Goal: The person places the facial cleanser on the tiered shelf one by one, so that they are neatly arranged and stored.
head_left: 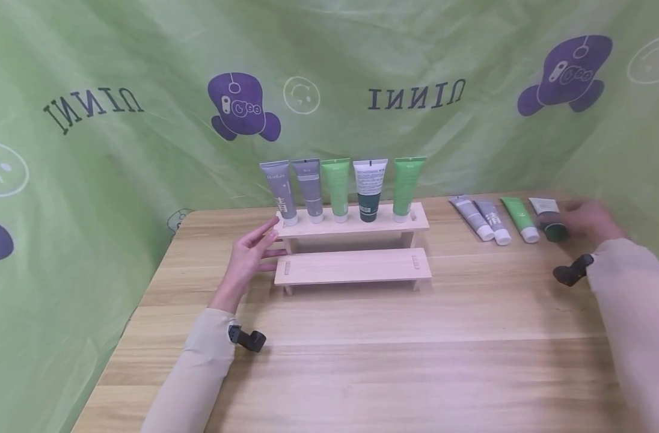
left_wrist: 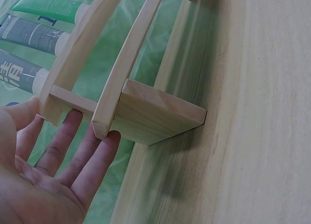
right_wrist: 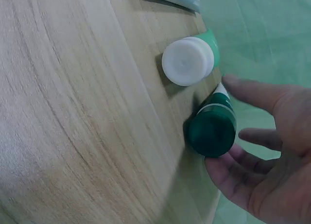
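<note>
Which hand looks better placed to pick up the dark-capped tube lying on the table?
Probably the right. The right hand is right at the tube, with fingers beside its cap. The left hand is well away, touching the rack's left end.

backdrop: green sheet (head_left: 329,42), purple cartoon prints (head_left: 243,123) | furniture: wood-grain table (head_left: 362,373) | light: soft

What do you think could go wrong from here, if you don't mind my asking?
The left grip touches the end of the tiered wooden stand, so a bump might topple the five tubes standing on their caps.

The right grip is at the white and dark green tube, lying near the back of the table; a careless push could slide it off or knock the neighbouring green tube.
</note>
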The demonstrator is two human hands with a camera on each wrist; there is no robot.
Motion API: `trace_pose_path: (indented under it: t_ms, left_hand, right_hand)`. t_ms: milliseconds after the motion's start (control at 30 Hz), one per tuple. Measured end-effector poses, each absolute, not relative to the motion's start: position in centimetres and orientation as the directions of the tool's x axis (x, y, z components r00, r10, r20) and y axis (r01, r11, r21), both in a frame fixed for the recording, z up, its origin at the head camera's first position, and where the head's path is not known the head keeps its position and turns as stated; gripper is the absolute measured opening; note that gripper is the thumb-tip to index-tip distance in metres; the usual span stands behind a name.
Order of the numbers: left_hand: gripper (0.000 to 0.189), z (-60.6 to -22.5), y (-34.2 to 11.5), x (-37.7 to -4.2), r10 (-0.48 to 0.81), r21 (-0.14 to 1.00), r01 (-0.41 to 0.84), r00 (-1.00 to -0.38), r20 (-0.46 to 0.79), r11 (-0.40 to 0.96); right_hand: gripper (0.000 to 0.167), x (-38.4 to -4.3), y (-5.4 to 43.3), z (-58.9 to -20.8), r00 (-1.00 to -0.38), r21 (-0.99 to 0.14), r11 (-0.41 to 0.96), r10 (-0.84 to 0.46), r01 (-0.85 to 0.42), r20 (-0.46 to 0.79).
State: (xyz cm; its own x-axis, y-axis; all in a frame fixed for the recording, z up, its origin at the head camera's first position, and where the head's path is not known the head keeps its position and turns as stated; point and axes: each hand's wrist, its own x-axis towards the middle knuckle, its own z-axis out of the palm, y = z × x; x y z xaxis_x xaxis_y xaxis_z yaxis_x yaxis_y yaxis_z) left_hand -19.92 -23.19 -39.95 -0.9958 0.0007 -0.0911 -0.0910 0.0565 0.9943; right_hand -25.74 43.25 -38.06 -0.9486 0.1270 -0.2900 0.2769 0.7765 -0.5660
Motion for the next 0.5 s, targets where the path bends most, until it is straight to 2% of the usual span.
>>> trace_pose_path:
  t_ms: [100, 233, 500]
  left_hand:
    - [0.050, -39.9, -23.2, -19.9, 0.001, 0.995, -0.090, -0.996, -0.090, 0.050]
    - [0.051, -39.8, -23.2, -19.9, -0.002, 0.996, -0.084, -0.996, -0.084, 0.043]
    - [0.050, -39.9, -23.2, -19.9, -0.003, 0.995, -0.086, -0.996, -0.086, 0.050]
  right_hand:
    - [0.093, -26.0, 43.6, -38.6, -0.956, -0.539, 0.801, 0.135, 0.259, -0.260]
    - [0.080, -26.3, 44.2, -39.2, -0.965, -0.560, 0.790, 0.151, 0.249, -0.216]
    - [0.055, -26.7, 44.9, -39.5, -0.942, -0.667, 0.677, 0.132, 0.312, -0.307]
